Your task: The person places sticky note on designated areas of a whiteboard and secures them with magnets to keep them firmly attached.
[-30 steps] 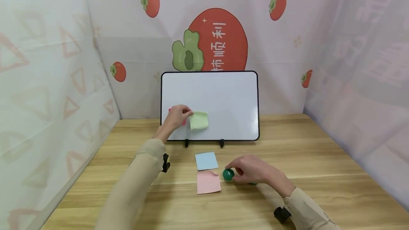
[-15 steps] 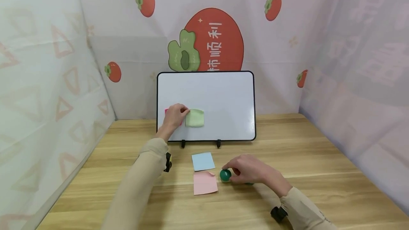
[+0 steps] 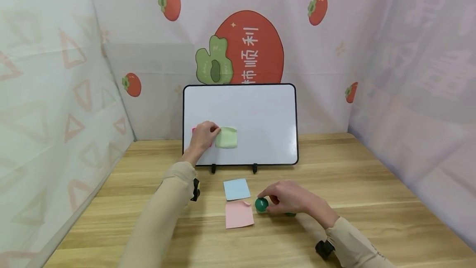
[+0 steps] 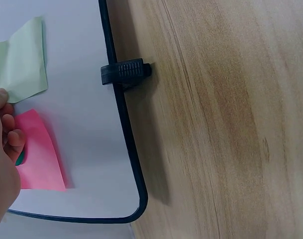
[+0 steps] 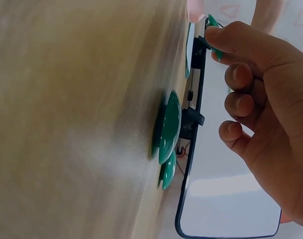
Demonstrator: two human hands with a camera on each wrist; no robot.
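Note:
In the head view my left hand (image 3: 203, 136) is at the lower left of the whiteboard (image 3: 260, 123), pinching a pale green sticky note (image 3: 227, 137) by its left edge. The left wrist view shows that note (image 4: 25, 62) lying against the board. A bright pink note (image 4: 39, 154) sits behind my fingers, with a sliver of green magnet (image 4: 20, 157) on it, mostly covered. Low over the table my right hand (image 3: 288, 197) pinches a round green magnet (image 3: 262, 204) between thumb and index finger. Below this hand, two more green magnets (image 5: 170, 127) rest on the wood.
A blue note (image 3: 236, 189) and a light pink note (image 3: 239, 215) with a curled top corner lie on the table (image 3: 208, 239), left of my right hand. Black feet (image 3: 254, 168) support the board. Printed cloth walls (image 3: 323, 61) enclose the table.
The pale green note and my left hand have risen slightly against the board. The head view has shifted a little. My right hand stays in place, holding the magnet.

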